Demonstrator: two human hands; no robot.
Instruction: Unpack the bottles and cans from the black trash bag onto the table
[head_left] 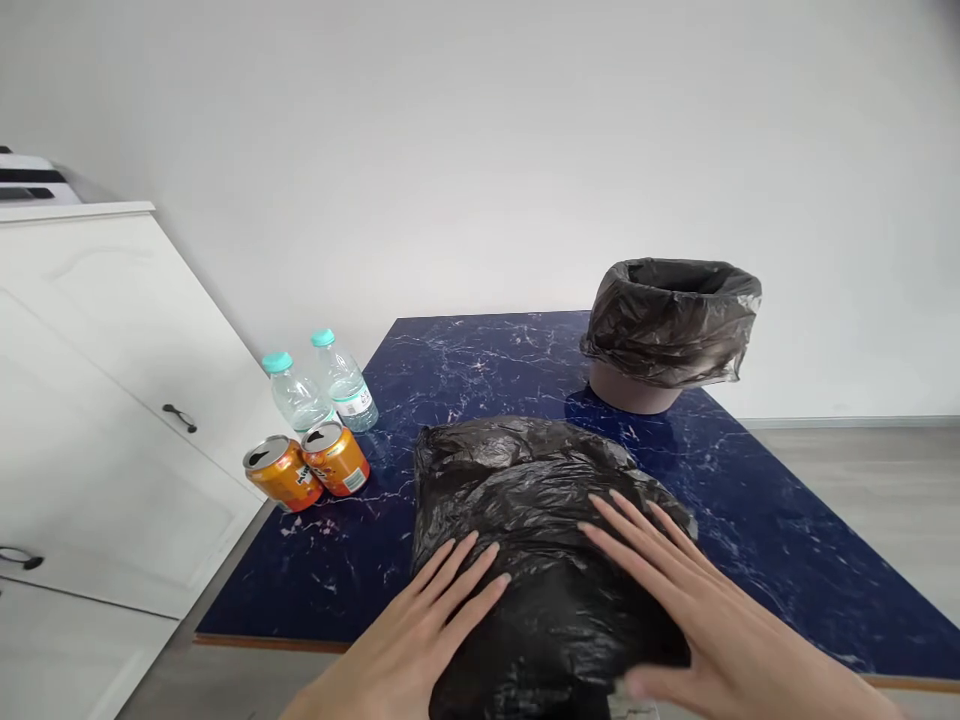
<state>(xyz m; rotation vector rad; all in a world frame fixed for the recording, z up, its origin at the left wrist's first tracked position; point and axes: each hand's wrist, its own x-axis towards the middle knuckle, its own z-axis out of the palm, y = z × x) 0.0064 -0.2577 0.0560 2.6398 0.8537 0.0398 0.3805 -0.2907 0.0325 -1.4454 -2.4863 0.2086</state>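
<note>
A black plastic bag (540, 500) covers something bulky at the table's front edge; what lies under or inside it is mostly hidden. My left hand (427, 620) rests on the bag's left side with its fingers stretched out. On the right side of the bag lies my right hand (682, 590), fingers spread flat and thumb apart. Neither hand grips anything. A small pale patch shows beneath the bag near my right thumb.
The blue marbled table (480, 370) carries two orange opened cans (336, 460) and two clear bottles (349, 390) with turquoise caps on the left. A bin (634, 388) with a black liner (667, 330) stands back right. A white cabinet (90, 400) borders the left.
</note>
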